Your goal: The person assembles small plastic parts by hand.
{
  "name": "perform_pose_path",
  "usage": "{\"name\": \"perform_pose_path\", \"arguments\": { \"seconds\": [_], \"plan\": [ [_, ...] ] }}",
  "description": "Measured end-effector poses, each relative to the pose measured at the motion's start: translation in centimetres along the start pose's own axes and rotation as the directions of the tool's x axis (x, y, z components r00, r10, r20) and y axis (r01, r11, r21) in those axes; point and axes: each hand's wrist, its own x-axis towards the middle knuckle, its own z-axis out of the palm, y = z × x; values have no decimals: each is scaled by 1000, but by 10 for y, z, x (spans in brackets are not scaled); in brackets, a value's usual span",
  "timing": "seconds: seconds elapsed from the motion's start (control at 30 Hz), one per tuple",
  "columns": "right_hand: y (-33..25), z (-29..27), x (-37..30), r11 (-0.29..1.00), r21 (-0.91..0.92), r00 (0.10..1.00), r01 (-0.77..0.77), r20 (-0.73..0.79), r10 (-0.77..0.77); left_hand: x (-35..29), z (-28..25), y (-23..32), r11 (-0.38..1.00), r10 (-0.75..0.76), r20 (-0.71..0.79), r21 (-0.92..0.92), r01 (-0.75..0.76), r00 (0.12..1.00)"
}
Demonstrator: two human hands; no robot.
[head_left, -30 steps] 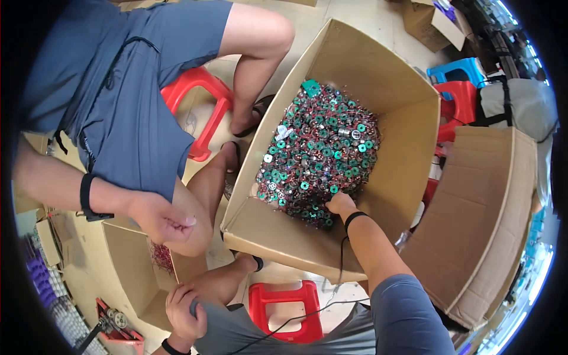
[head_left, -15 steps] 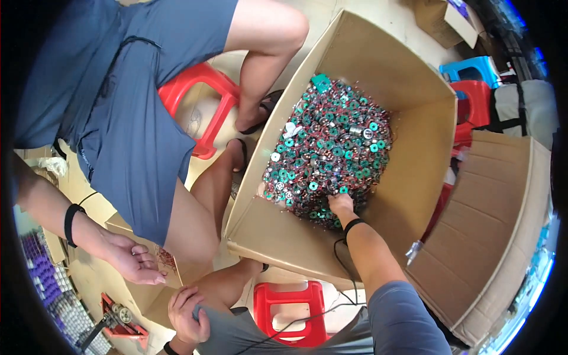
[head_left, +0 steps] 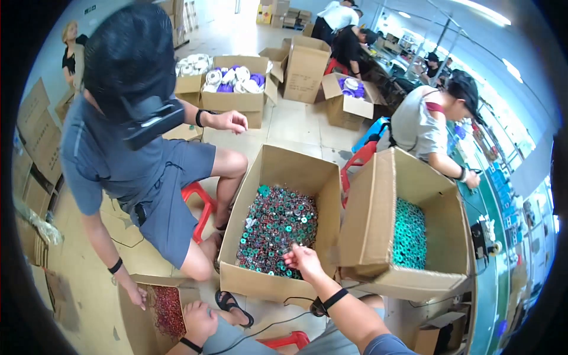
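Observation:
My right hand (head_left: 305, 263) is over the near side of a large cardboard box (head_left: 260, 286), its thumb and fingers pinched together. Something small and greyish shows at the fingertips, too blurred to name. Inside the box lies a heap of small round parts (head_left: 275, 222), green, silver and dark, mixed with thin red wires. My left hand (head_left: 200, 318) is at the right side of a smaller box (head_left: 131, 313) holding short red wire pieces (head_left: 168, 310). Its fingers are curled, and what they hold, if anything, is hidden. A co-worker's hand (head_left: 137, 296) reaches to that smaller box's left side.
At the right, a tall box (head_left: 364, 216) holds many green ring-shaped parts (head_left: 409, 234) beside a green workbench (head_left: 494, 236). The co-worker sits at left on a red stool (head_left: 204, 207). Farther back are boxes of white and purple items (head_left: 234, 80). A black cable (head_left: 260, 331) crosses my lap.
The view has lifted, bringing the room and other people into sight. My right hand has risen from the heap. The co-worker's hand has lowered to the box of red wires.

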Motion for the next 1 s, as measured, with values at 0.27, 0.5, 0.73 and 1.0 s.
{"name": "perform_pose_path", "arguments": {
  "seconds": [0.27,0.5,0.73,1.0],
  "plan": [
    [-36,34,-166,949,284,914,-140,406,13,3,-51,142,-461,395,504,-615,640,768],
    [-33,9,-199,906,393,942,-159,334,21,-4,-65,167,-559,463,314,-622,548,829],
    [-23,-9,-200,916,372,960,-153,275,48,28,-59,163,-511,349,397,-678,528,849],
    [1,-27,-211,931,280,950,-234,269,158,93,-23,139,-610,101,622,-578,542,777]
  ]
}}
